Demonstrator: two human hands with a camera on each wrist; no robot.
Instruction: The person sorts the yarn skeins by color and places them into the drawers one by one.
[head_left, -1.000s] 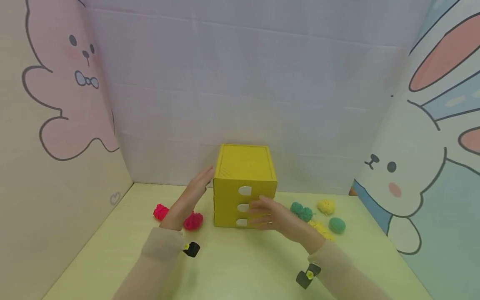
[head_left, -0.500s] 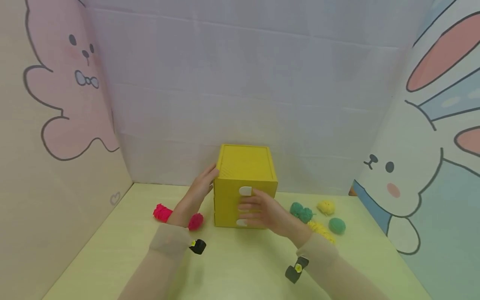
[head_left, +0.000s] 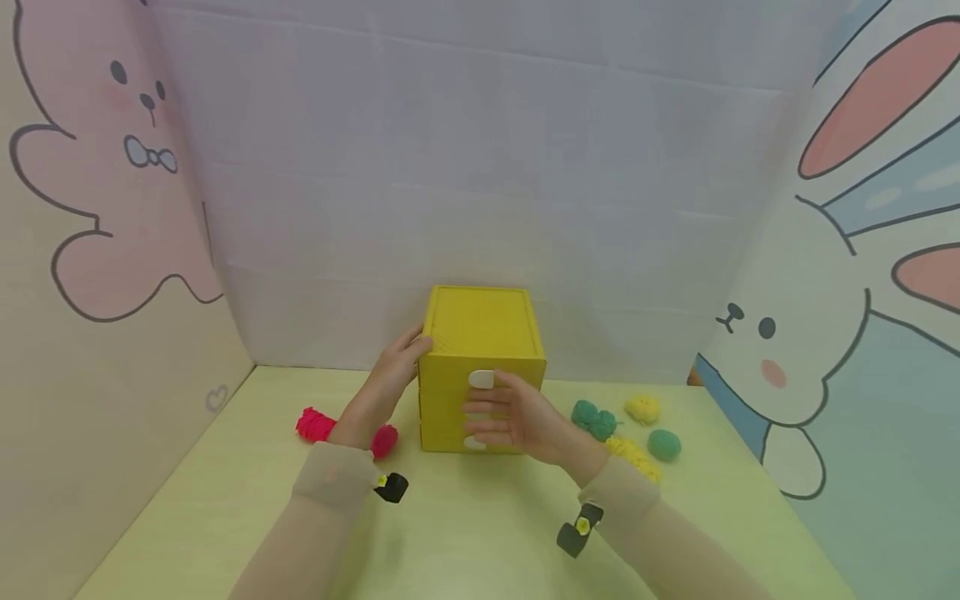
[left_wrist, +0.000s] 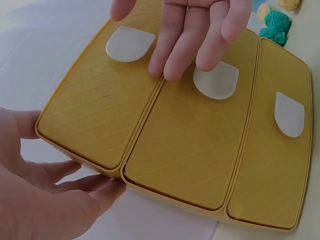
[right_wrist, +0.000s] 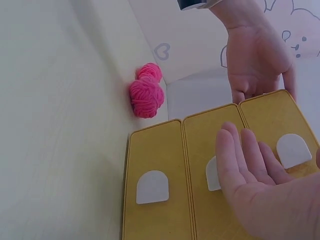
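At twelve o'clock, the left hand (head_left: 385,377) grasps a yellow drawer box (head_left: 482,323); the right hand (head_left: 534,423), grip released, is at its front.

Head view: the middle white half-oval tab (right_wrist: 212,176) of the yellow plastic three-drawer box (head_left: 480,321) is largely hidden by the fingers (head_left: 495,437) of the right hand (head_left: 536,421); the left wrist (head_left: 352,427) conceals the centre of the red-pink yarn bundle (head_left: 315,425) at the box's eight o'clock. Both beige sleeves (head_left: 300,533) are cut off towards six o'clock. Left wrist view: the left hand (left_wrist: 40,205) is truncated at eight o'clock, the right at twelve. Right wrist view: the box runs out of frame from four to six o'clock.
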